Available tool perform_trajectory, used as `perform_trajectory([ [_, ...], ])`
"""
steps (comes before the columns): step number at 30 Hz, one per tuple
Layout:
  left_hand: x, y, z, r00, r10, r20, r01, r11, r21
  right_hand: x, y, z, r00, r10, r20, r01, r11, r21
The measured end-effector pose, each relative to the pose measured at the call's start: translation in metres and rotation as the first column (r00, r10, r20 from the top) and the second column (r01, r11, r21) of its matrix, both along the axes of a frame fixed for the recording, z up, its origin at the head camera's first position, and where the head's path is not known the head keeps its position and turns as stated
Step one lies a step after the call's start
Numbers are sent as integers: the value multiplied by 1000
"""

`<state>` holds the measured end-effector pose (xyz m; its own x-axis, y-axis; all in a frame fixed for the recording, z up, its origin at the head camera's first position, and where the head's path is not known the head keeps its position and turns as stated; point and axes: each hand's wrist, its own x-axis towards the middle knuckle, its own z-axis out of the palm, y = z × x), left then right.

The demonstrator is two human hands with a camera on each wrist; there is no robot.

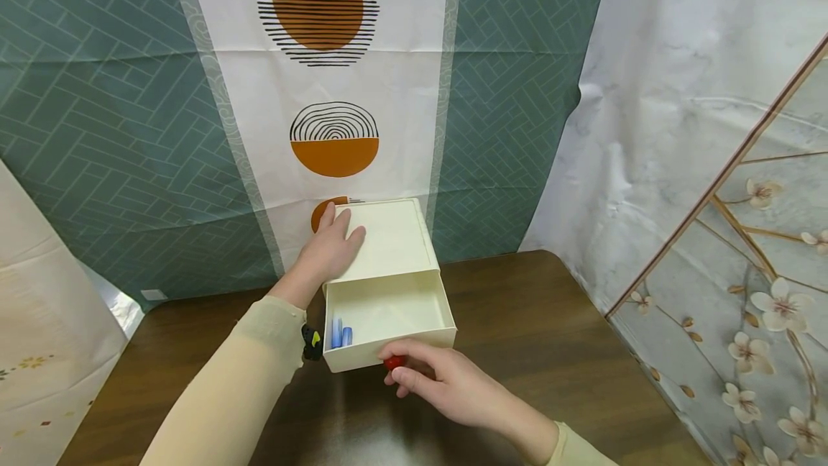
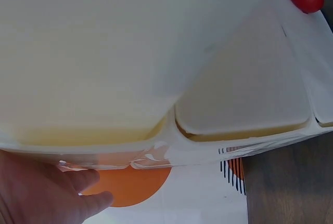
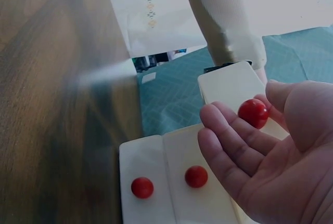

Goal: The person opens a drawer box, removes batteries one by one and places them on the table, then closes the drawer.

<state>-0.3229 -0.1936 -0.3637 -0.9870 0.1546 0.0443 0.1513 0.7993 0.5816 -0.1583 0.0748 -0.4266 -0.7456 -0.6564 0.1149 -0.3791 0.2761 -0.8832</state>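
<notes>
A small white drawer cabinet (image 1: 388, 236) stands on the table with its top drawer (image 1: 427, 300) pulled out. My left hand (image 1: 328, 247) rests on the cabinet top near its left edge, fingers spread and pointing away. My right hand (image 1: 446, 380) is at the drawer front, its thumb and index finger around the red knob (image 3: 253, 113). The other fingers of that hand are loosely bent below the knob. Two small blue cylindrical pieces (image 1: 341, 334) are in the drawer's front left corner. In the right wrist view, two lower drawers show red knobs (image 3: 196, 176) too.
The cabinet stands on a dark brown wooden table (image 1: 550, 351). A patterned green and white cloth (image 1: 504, 106) hangs close behind it. At the right hangs a white flowered sheet (image 1: 744, 293), and a pale curtain (image 1: 45, 322) hangs at the left.
</notes>
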Motion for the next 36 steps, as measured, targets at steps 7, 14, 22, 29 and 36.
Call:
perform_trajectory([
  [7,0,1,1,1000,-5,6,5,1000,-5,0,2,1,1000,20,-3,-20,1000,-5],
  [14,1,-1,1,1000,-7,5,7,1000,4,2,8,4,999,32,-43,-30,999,45],
  [22,-1,-1,-2,1000,-13,5,13,1000,-1,3,15,14,991,73,-114,-59,991,118],
  [29,1,-1,-1,1000,-10,10,10,1000,4,1,16,21,990,95,-105,-78,985,155],
  [36,2,-1,-2,1000,-11,15,11,1000,16,-3,11,11,989,95,-110,-83,991,109],
])
